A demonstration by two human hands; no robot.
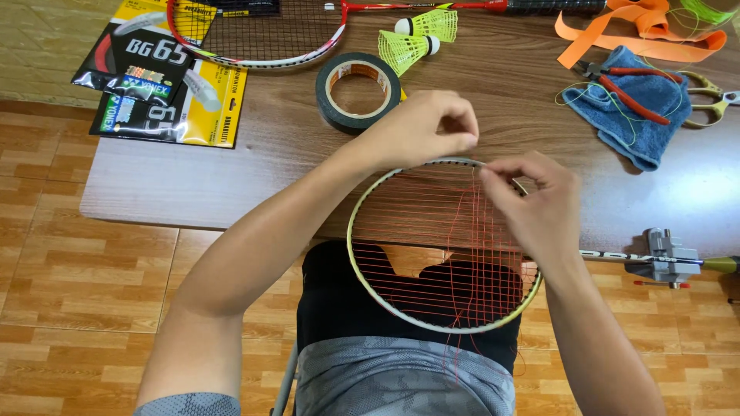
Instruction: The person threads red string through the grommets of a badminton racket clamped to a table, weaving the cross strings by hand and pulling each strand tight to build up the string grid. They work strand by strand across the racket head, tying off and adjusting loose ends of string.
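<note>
The racket head (443,246) lies in the middle of the view, half over the near edge of the wooden table (231,177) and half over the lap of the person, and its pale yellow-green frame carries orange-red strings (432,231) that are only partly woven. The left hand (420,127) is at the 12 o'clock point of the frame, with the fingers curled and pressed together, and the fingertips pinch something thin at the rim; it seems to be the string, but it is too fine to tell for sure. The right hand (536,204) is just beside it, at about 1 o'clock of the frame, and it lies over the strings; the thumb and first finger are closed together on a strand near the rim, and the other fingers are bent loosely. The two hands are very near, almost touching. Some loose ends of string hang down from the lower part of the frame. From the racket head, a roll of dark tape (358,92) lies at 11 o'clock, two yellow shuttlecocks (416,38) at 12 o'clock, and a second racket (254,31) with red frame further at 11 o'clock beside string packets (166,85). At 2 o'clock there is a blue cloth (644,115) with red-handled pliers (628,88) on it, and at 3 o'clock a small metal clamp (667,258).
</note>
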